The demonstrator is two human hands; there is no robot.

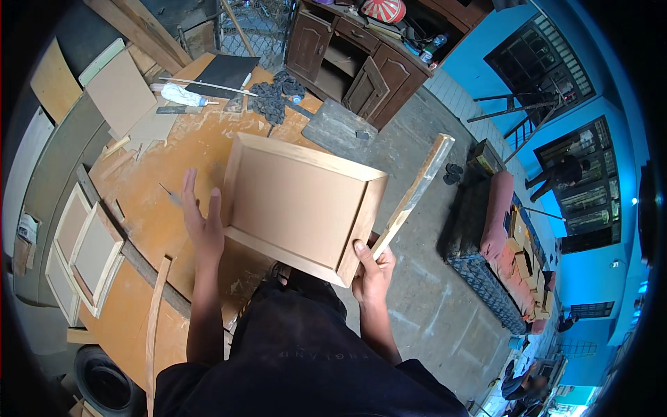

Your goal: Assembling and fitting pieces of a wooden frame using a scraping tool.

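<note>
The orange-brown table (139, 181) spreads beneath the left hand (203, 233), its fingers parted and empty. Beyond the fingertips stands a dark cabinet (403, 75), one compartment open; right of the right hand (374, 272), a sofa (479, 295) bears brown pieces (517, 233). The framed panel (299, 201) sits between the hands: the right fingers, partly hidden, clasp its near corner and a wooden stick (412, 197); left contact is unclear. Past the left fingertips lies a white bottle (184, 94), contents indistinct.

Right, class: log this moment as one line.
right hand: gripping wood-framed panel, wooden stick | left hand: open, beside panel, contact unclear
</note>
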